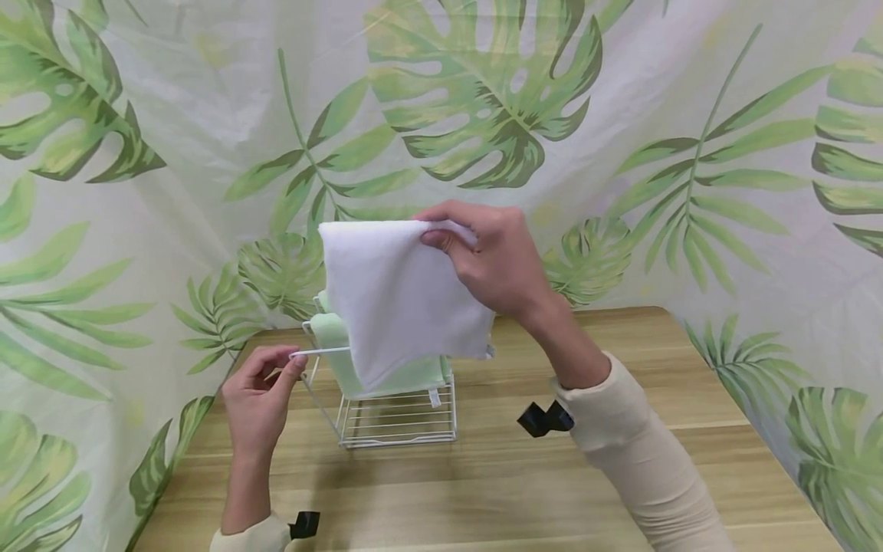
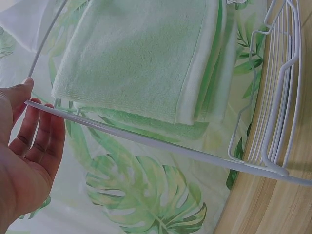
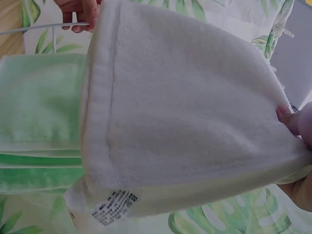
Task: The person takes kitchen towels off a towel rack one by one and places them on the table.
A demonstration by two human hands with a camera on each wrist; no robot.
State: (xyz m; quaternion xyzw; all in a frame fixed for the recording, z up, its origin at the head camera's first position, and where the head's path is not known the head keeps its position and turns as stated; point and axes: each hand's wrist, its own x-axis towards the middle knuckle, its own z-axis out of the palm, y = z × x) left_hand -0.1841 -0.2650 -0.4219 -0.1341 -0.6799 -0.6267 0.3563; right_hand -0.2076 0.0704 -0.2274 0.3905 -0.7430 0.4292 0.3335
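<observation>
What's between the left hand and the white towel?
Head view: a white rack bar runs from the left hand until the white towel hides it.

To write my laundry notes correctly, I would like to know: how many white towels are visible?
1. The right hand holds the white towel, which partly covers the green cloth in the head view. Another could be hidden behind it.
</observation>
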